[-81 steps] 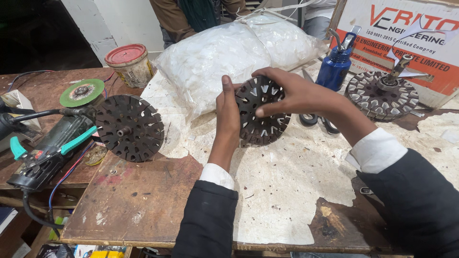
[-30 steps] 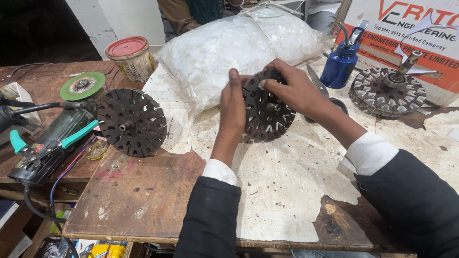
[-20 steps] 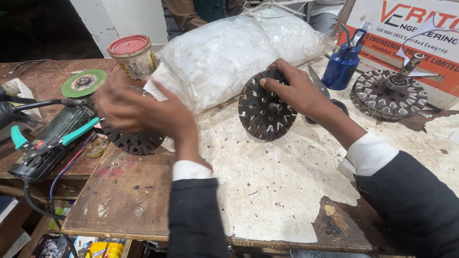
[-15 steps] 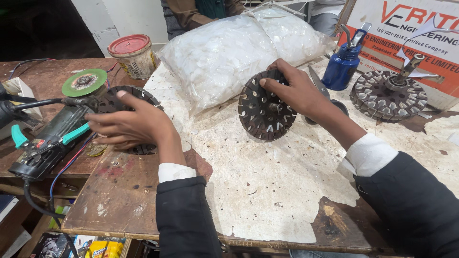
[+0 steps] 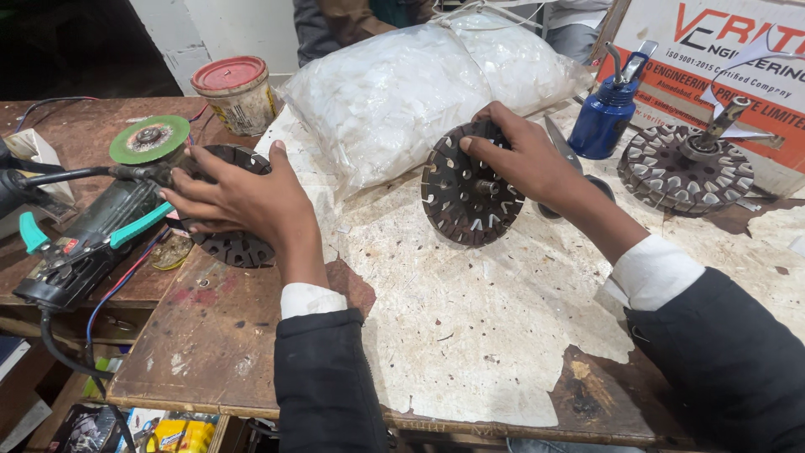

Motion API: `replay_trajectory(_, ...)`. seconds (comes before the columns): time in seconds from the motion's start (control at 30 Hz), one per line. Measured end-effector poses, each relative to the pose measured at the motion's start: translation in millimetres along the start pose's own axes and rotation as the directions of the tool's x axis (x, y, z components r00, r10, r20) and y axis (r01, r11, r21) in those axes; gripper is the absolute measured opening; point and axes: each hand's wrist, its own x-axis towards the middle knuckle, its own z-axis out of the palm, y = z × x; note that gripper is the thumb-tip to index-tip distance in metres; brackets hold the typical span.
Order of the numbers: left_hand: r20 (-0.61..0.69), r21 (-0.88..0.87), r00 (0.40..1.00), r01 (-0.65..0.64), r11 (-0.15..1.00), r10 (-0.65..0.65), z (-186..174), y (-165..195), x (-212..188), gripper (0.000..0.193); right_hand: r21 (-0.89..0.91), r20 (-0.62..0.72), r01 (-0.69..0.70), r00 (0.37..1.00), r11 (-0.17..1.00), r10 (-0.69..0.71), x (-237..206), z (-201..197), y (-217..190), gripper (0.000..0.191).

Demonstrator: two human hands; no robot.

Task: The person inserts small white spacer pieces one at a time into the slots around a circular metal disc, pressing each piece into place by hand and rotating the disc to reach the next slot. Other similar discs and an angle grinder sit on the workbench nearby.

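The left hand (image 5: 239, 197) hides most of the dark slotted disc (image 5: 231, 243) beneath it.

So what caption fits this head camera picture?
Left hand rests on one dark slotted disc; right hand holds another disc upright.

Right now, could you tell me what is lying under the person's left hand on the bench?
Under the left hand lies a dark slotted metal disc on the wooden bench. Its rim shows below and above the fingers; its centre is covered by the palm.

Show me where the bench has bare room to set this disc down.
Bare bench lies between your two sleeves, below the disc in your right hand. Crowded: left edge, around the grinder and the disc under your left hand.
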Motion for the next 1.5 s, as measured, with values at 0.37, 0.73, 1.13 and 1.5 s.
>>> replay_trajectory(0.37, -0.044, -0.106, 0.999, -0.022, 0.994, 0.017, 11, -1, -5, 0.08, -0.038, 0.006, -0.011, 1.0, 0.999, 0.012, 0, -1, -2, 0.044)
replay_trajectory(0.73, 0.097, -0.61, 0.89, -0.301, 0.733, 0.446, 13, 23, -30, 0.052, -0.011, 0.0, 0.001, 1.0, 1.0, -0.001, 2, 0, -2, 0.045)
replay_trajectory(1.13, 0.404, -0.869, 0.723, 0.114, 0.481, 0.56, 15, 29, -25, 0.042, -0.152, -0.035, -0.112, 0.994, 0.982, 0.108, 2, -4, -3, 0.046)
replay_trajectory(1.5, 0.006, -0.216, 0.916, -0.391, 0.895, 0.402, 6, 34, -28, 0.041, -0.098, -0.034, -0.064, 0.998, 0.993, 0.061, 1, -6, -7, 0.046)
